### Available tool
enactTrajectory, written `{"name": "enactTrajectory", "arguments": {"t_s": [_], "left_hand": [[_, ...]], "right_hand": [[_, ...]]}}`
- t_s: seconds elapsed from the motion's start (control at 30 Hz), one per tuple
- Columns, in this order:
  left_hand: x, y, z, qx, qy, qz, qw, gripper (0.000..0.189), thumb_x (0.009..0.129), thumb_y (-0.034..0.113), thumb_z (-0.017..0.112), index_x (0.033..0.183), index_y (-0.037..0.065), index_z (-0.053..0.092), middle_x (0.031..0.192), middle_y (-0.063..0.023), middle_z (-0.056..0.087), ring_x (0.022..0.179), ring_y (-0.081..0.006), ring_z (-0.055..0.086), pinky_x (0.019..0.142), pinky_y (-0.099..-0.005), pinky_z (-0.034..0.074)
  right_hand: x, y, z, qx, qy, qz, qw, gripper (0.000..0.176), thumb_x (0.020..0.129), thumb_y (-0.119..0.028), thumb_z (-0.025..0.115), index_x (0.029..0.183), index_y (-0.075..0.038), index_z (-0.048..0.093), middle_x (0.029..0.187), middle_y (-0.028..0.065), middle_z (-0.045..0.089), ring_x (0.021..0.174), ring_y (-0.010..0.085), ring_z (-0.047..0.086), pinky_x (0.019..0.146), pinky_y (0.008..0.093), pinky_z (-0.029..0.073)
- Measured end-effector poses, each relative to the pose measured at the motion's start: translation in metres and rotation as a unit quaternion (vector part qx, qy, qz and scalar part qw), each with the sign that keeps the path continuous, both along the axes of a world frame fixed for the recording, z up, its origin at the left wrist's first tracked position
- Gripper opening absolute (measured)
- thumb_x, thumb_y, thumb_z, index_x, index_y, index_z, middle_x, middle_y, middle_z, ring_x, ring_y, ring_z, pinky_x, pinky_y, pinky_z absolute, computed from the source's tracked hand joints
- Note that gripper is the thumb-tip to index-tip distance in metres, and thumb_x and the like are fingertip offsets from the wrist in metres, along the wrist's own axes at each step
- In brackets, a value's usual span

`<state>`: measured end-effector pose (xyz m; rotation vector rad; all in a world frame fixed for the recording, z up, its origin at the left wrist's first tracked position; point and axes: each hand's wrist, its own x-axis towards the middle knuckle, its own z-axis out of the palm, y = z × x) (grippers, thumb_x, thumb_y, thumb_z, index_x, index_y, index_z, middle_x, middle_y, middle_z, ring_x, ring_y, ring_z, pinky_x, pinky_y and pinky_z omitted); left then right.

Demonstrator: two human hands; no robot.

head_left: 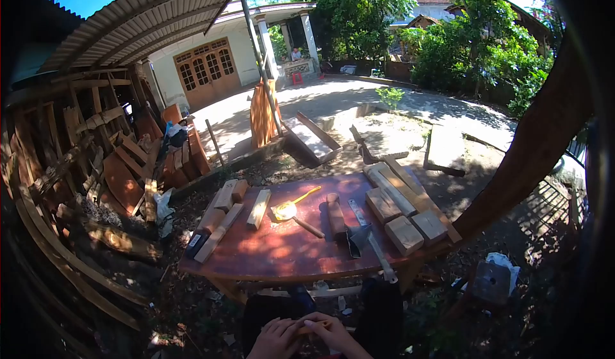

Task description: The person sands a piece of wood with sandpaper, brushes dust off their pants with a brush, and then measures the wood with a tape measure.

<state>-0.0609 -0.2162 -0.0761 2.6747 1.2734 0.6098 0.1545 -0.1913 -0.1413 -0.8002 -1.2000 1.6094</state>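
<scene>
At the bottom of the view, my left hand (277, 338) and my right hand (330, 336) meet in my lap, below the table's near edge. Both are closed around a small orange-brown wooden piece (325, 324); the fingers cover most of it, so its kind does not show. Beyond them stands a red-brown wooden table (256, 256). On its middle lie a yellow item (306, 194) with a rounded end and a tool with a wooden handle (309, 227). To their right are a dark wooden block (336, 215), a metal strip (357, 212) and a dark flat blade (356, 240).
Wood blocks (403, 234) and long boards (416, 192) line the table's right side; more blocks (225, 195) sit at left. Scrap timber (122, 179) is piled on the left. A leaning trunk (532, 141) rises at right, near a small stool (492, 282). A person (295, 54) is far off.
</scene>
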Motion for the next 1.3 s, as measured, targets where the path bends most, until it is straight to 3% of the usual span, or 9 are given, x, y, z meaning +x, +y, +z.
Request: {"name": "enactTrajectory", "arguments": {"t_s": [0.17, 0.27, 0.33, 0.4, 0.63, 0.73, 0.83, 1.0, 1.3], "left_hand": [[0.001, 0.018, 0.049, 0.047, -0.003, -0.018, 0.999, 0.05, 0.092, 0.017, 0.079, 0.14, 0.006, 0.067, 0.134, -0.0157, 0.068, 0.135, -0.0351, 0.061, 0.125, -0.0561, 0.043], [-0.004, 0.035, 0.068, 0.06, 0.039, 0.0, 0.997, 0.052, 0.091, 0.017, 0.08, 0.141, 0.009, 0.068, 0.134, -0.0127, 0.068, 0.133, -0.0335, 0.063, 0.123, -0.0545, 0.044], [0.008, 0.045, 0.086, 0.078, 0.035, 0.034, 0.996, 0.047, 0.087, 0.009, 0.078, 0.134, 0.011, 0.074, 0.121, -0.0072, 0.072, 0.125, -0.0292, 0.068, 0.121, -0.0532, 0.047], [-0.004, 0.066, 0.091, 0.08, 0.063, 0.036, 0.994, 0.046, 0.091, 0.013, 0.077, 0.137, 0.01, 0.071, 0.128, -0.01, 0.069, 0.132, -0.0321, 0.064, 0.123, -0.0537, 0.044], [-0.006, 0.133, 0.099, 0.15, 0.084, 0.095, 0.98, 0.041, 0.091, 0.007, 0.073, 0.132, 0.01, 0.074, 0.124, -0.0076, 0.071, 0.13, -0.0307, 0.065, 0.126, -0.0558, 0.04], [-0.009, 0.16, 0.096, 0.152, 0.076, 0.09, 0.981, 0.043, 0.087, 0.005, 0.071, 0.129, 0.01, 0.075, 0.122, -0.0083, 0.071, 0.129, -0.0315, 0.065, 0.126, -0.0565, 0.039], [-0.015, 0.179, 0.089, 0.132, 0.077, 0.092, 0.984, 0.042, 0.085, 0.002, 0.07, 0.126, 0.011, 0.076, 0.119, -0.0079, 0.071, 0.125, -0.0312, 0.066, 0.127, -0.0562, 0.038], [-0.021, 0.202, 0.079, 0.139, 0.048, 0.084, 0.986, 0.04, 0.084, -0.002, 0.07, 0.12, 0.013, 0.078, 0.11, -0.0056, 0.072, 0.122, -0.0308, 0.067, 0.126, -0.0545, 0.04], [-0.026, 0.212, 0.072, 0.101, -0.044, 0.071, 0.991, 0.042, 0.086, 0.002, 0.073, 0.125, 0.014, 0.079, 0.114, -0.0054, 0.073, 0.124, -0.0323, 0.066, 0.125, -0.0557, 0.039]], "right_hand": [[0.009, -0.006, 0.074, 0.229, -0.073, -0.116, 0.964, 0.027, 0.105, -0.02, 0.078, 0.129, -0.008, 0.077, 0.101, 0.0069, 0.078, 0.083, 0.0133, 0.073, 0.079, 0.0286, 0.058], [0.025, 0.011, 0.09, 0.279, -0.126, -0.169, 0.937, 0.024, 0.098, -0.018, 0.084, 0.121, -0.01, 0.079, 0.1, 0.0082, 0.079, 0.081, 0.0186, 0.074, 0.077, 0.0327, 0.058], [0.034, 0.028, 0.108, 0.349, -0.189, -0.19, 0.898, 0.021, 0.095, -0.018, 0.086, 0.115, -0.011, 0.079, 0.095, 0.0059, 0.077, 0.079, 0.0201, 0.073, 0.074, 0.0348, 0.057], [0.037, 0.049, 0.122, 0.394, -0.227, -0.199, 0.868, 0.016, 0.096, -0.02, 0.084, 0.109, -0.013, 0.077, 0.088, 0.0036, 0.074, 0.077, 0.0231, 0.071, 0.071, 0.0373, 0.056], [0.009, 0.128, 0.119, 0.44, -0.243, -0.223, 0.835, 0.018, 0.1, -0.023, 0.079, 0.114, -0.012, 0.075, 0.089, 0.0067, 0.076, 0.078, 0.0281, 0.075, 0.07, 0.041, 0.057], [-0.006, 0.152, 0.101, 0.358, -0.188, -0.169, 0.899, 0.02, 0.103, -0.028, 0.075, 0.113, -0.011, 0.071, 0.089, 0.0086, 0.074, 0.08, 0.0304, 0.075, 0.072, 0.044, 0.058], [-0.009, 0.152, 0.097, 0.327, -0.315, -0.14, 0.88, 0.03, 0.108, -0.038, 0.068, 0.109, -0.008, 0.065, 0.091, 0.0122, 0.073, 0.084, 0.0342, 0.076, 0.075, 0.0486, 0.061], [-0.011, 0.148, 0.096, 0.34, -0.333, -0.204, 0.855, 0.027, 0.106, -0.035, 0.07, 0.105, -0.008, 0.064, 0.091, 0.0118, 0.073, 0.082, 0.031, 0.076, 0.072, 0.0428, 0.063], [-0.005, 0.145, 0.106, 0.353, -0.395, -0.181, 0.828, 0.024, 0.099, -0.031, 0.08, 0.1, -0.011, 0.069, 0.089, 0.0063, 0.071, 0.082, 0.0264, 0.073, 0.07, 0.0402, 0.058]]}}
